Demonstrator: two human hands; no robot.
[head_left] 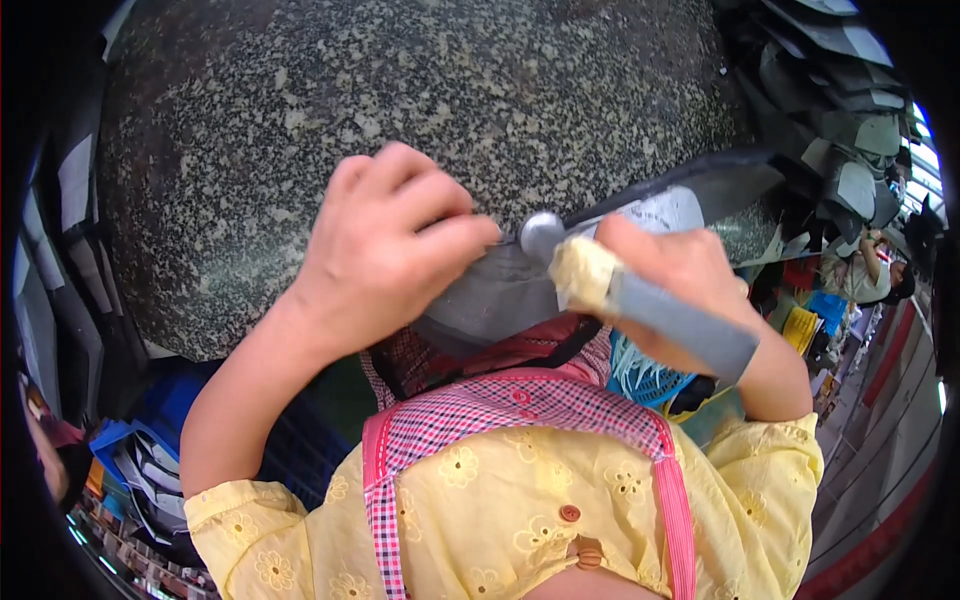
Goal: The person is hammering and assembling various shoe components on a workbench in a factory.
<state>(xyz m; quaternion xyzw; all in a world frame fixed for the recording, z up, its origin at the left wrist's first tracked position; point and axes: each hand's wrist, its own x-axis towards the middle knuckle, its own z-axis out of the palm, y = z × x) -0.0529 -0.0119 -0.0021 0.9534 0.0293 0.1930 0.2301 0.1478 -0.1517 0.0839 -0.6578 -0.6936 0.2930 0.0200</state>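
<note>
My right hand [690, 275] is closed around a hammer [685, 322], hiding most of its handle. The hammer has a round metal face, a long flat grey tail and a pale, rough handle end. Its face is at the edge of a dark grey, leather-like piece [490, 300], near my left fingertips; whether it touches cannot be told. With thumb and forefinger pinched, my left hand [385, 235] holds that edge. The piece lies at the near side of a speckled stone slab [430, 100]. Beside my right thumb shows a light grey patch [665, 210] with print on it.
Stacks of dark and grey cut pieces [850, 130] stand at the far right, with more [75, 290] along the left. A blue crate [140, 460] of pieces is at lower left. Blue and yellow baskets [645, 375] are below on the right. Another person [865, 275] is farther right.
</note>
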